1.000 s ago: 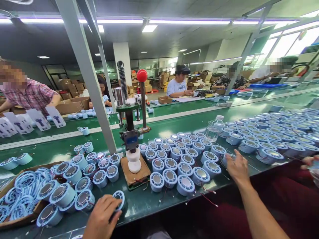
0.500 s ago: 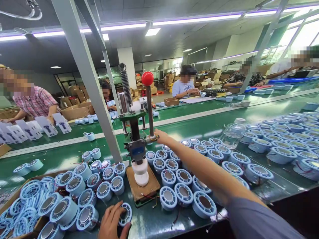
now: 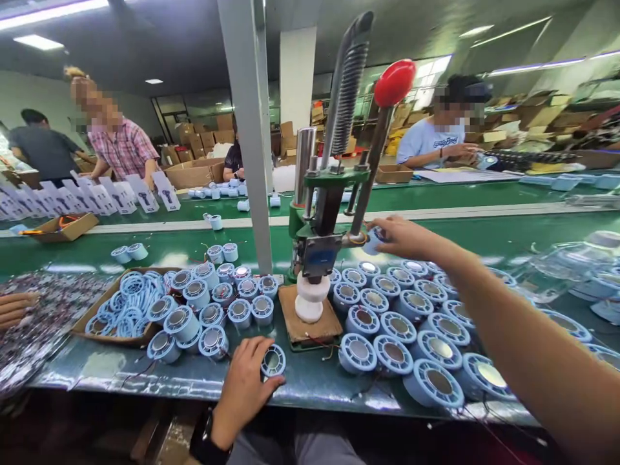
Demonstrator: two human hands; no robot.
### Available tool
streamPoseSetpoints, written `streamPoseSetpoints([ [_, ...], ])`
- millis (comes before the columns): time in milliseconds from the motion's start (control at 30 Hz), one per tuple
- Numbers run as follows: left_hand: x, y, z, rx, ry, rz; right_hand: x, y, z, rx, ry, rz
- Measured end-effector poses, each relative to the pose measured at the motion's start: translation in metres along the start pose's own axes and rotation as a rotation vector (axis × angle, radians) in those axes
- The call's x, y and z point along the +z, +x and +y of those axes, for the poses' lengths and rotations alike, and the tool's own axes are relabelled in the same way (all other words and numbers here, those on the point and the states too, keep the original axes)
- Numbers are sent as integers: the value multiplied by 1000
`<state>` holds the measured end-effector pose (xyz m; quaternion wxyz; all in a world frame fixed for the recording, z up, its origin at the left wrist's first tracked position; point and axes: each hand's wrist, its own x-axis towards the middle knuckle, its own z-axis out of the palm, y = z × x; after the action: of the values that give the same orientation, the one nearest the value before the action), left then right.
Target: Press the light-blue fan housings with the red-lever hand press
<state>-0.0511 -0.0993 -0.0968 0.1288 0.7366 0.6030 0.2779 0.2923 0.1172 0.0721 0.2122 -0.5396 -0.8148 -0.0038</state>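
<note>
My left hand (image 3: 248, 381) grips a light-blue round housing (image 3: 274, 360) with a slotted rim, low over the bench's front edge; its fingers curl round the housing's side. My right hand (image 3: 404, 237) is raised behind the rows on the right, its fingers closed on another light-blue housing (image 3: 374, 240), partly hidden by them. Between my hands stands a green hand press (image 3: 317, 248) with a red-knobbed lever (image 3: 394, 82). Its white upper block (image 3: 312, 288) rests on or just above a white round block (image 3: 309, 310), on a brown board (image 3: 285, 310).
Several similar housings (image 3: 398, 327) stand in rows right of the press, more to its left. A cardboard box (image 3: 80, 326) holds light-blue rings. A grey post (image 3: 249, 129) rises behind. Co-workers sit or stand across the green bench (image 3: 203, 248); another person's hand (image 3: 17, 310) is at far left.
My right hand has left the base of the press lever and now holds a light-blue housing. My left hand keeps its housing. The view has swung left and closer to the press.
</note>
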Motion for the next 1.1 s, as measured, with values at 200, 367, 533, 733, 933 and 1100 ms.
streamPoseSetpoints([
  [200, -10, -1, 7, -8, -58, -112, -7, -147, -87, -436, 318, -426],
  [367, -12, -1, 3, 28, -103, -117, 50, -179, -156, -443, 419, -498],
  [533, -5, -3, -5, -33, -202, 3, 105, -185, -157, -237, 598, -224],
  [733, -15, 0, 3, -84, -298, 93, 166, -208, -180, 46, 747, 197],
  [933, -27, 1, 46, -3, -192, 0, 188, -194, -202, 42, 816, 226],
  [1100, -13, 0, 54, -74, -167, 63, 200, -198, -204, 60, 760, 343],
])
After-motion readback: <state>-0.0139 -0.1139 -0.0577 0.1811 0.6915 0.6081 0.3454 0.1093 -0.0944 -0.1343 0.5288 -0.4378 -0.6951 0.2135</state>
